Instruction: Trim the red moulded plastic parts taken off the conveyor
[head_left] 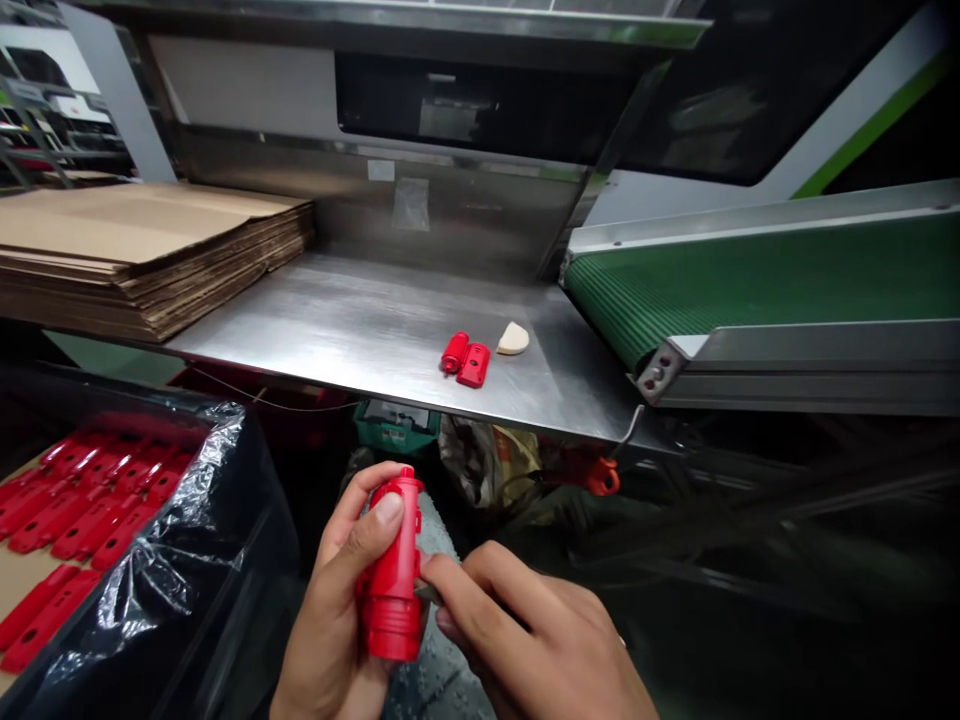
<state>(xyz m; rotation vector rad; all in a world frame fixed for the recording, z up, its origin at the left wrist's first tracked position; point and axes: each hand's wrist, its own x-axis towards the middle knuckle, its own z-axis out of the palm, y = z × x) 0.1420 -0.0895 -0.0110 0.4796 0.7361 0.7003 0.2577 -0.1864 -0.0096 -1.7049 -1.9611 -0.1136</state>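
Observation:
My left hand [341, 590] is wrapped round a red plastic cylindrical housing [396, 580], shaped like a torch body, held upright with its ribbed wide end down. The thumb lies along its upper part. Against the housing's right side, my right hand [529, 630] is closed in a pinch; a sliver of something greyish shows at its fingertips, too hidden to name. Beyond the hands, two small red plastic parts [465, 360] lie on the metal table [360, 310], beside a cream-coloured wedge-like piece [514, 339].
Flat cardboard sheets [217, 270] are stacked at the left of the table. A green conveyor belt [750, 275] stands on the right. At lower left, a box lined with black plastic [217, 540] holds rows of red parts [90, 500]. Orange-handled scissors [600, 474] hang below the table edge.

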